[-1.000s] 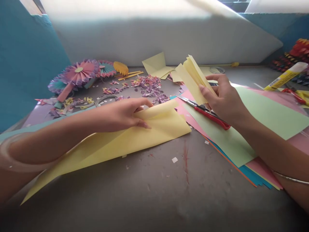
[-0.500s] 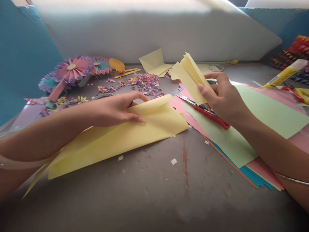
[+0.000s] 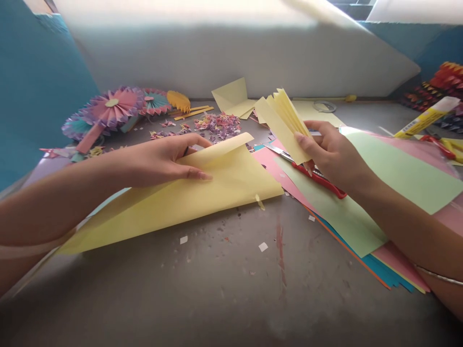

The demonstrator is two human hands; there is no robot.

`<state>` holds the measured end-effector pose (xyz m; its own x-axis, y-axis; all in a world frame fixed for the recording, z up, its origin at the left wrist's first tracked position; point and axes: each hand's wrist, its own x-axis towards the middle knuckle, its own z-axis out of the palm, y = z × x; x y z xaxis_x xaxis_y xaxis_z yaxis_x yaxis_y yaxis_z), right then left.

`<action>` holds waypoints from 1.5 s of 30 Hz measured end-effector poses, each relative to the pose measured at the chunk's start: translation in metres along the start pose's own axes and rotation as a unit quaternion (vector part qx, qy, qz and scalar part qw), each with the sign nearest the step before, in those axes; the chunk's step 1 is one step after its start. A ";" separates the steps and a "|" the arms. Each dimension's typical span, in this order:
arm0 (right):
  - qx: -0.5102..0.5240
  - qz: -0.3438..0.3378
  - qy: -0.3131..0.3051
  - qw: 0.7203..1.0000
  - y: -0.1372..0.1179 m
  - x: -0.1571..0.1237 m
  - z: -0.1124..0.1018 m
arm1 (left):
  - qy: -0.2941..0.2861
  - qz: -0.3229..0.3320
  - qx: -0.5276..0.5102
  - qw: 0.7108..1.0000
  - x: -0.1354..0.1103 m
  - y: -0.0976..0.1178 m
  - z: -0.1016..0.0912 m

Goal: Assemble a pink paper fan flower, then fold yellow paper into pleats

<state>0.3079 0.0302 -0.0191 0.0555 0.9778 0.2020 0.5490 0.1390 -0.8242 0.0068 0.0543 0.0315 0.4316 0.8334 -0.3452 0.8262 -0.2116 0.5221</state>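
A large folded sheet of yellow paper (image 3: pixel 217 188) lies slantwise across the middle of the table. My left hand (image 3: pixel 166 161) grips its upper part, thumb on top and the other fingers partly hidden behind the fold. In my right hand (image 3: pixel 329 144) is a bundle of pleated yellow paper (image 3: pixel 284 120), held upright with its folded edges fanned a little. Just beneath that hand, red-handled scissors (image 3: pixel 320 180) rest on a sheet of light green paper (image 3: pixel 336 217).
Paper rosettes (image 3: pixel 112 103) stand at the back left beside a heap of paper scraps (image 3: pixel 219 124). A glue stick (image 3: pixel 427 117) rises on the right, near a red and yellow tool (image 3: pixel 439 147). Behind are a folded yellow card (image 3: pixel 231 96) and a tape roll (image 3: pixel 324 106).
The large yellow sheet has opened out a little, its upper flap lifting with my left hand, which moved slightly left. My right hand still holds the pleated bundle, a bit lower in view.
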 end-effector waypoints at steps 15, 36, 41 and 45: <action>0.302 0.052 -0.370 0.877 -0.005 -0.012 0.003 | 0.058 0.085 0.006 0.995 -0.002 0.006 -0.010; 0.244 -0.016 -0.645 0.724 -0.024 -0.030 -0.003 | 0.225 0.360 0.308 0.851 0.119 0.158 -0.001; 0.207 -0.041 -0.628 0.749 -0.026 -0.028 -0.003 | 0.117 0.352 0.244 0.896 0.155 0.145 0.016; 0.139 -0.053 -0.573 0.806 -0.028 -0.027 0.002 | 0.092 0.345 0.159 0.921 0.108 0.092 0.004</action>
<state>0.2895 0.0004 -0.0027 -0.8735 0.4389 -0.2105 0.2829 0.1059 -0.9533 0.1308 0.1229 0.0391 0.8486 0.5114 0.1353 0.4560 -0.8369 0.3029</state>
